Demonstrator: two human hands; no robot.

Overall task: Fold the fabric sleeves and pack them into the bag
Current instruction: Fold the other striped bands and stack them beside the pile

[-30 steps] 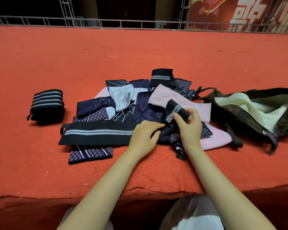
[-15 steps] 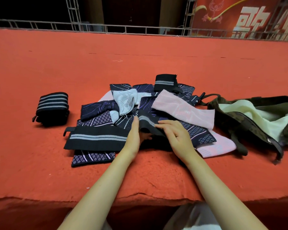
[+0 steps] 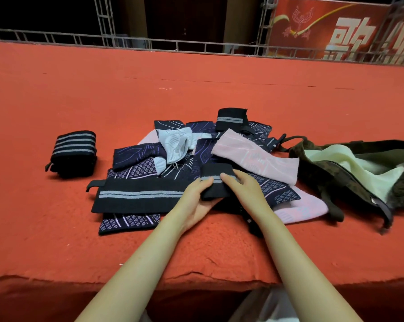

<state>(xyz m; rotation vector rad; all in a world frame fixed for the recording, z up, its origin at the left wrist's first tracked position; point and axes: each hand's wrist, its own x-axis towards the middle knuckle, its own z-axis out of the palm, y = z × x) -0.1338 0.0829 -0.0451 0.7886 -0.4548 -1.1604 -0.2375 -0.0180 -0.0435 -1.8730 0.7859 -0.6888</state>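
A pile of fabric sleeves lies mid-table: navy patterned sleeves point(image 3: 135, 156), a pink sleeve point(image 3: 254, 156), a pale blue sleeve point(image 3: 175, 142). A long black band with a grey stripe point(image 3: 138, 196) runs along the pile's front. Its right end is folded over into a short black flap point(image 3: 216, 180). My left hand point(image 3: 196, 203) grips that flap from below and the left, thumb on top. My right hand point(image 3: 245, 189) pinches its right side. The dark camouflage bag point(image 3: 331, 177) lies open at the right, with a pale lining inside.
A rolled black striped band point(image 3: 74, 153) sits alone at the left. Another small folded black band point(image 3: 231, 118) rests at the back of the pile. The red felt table's front edge point(image 3: 196, 282) is near me. A metal railing point(image 3: 196, 45) crosses the background.
The raised right end of the black band has been brought down and folded over. Both hands have closed in on the folded flap, the right one moving left onto it.
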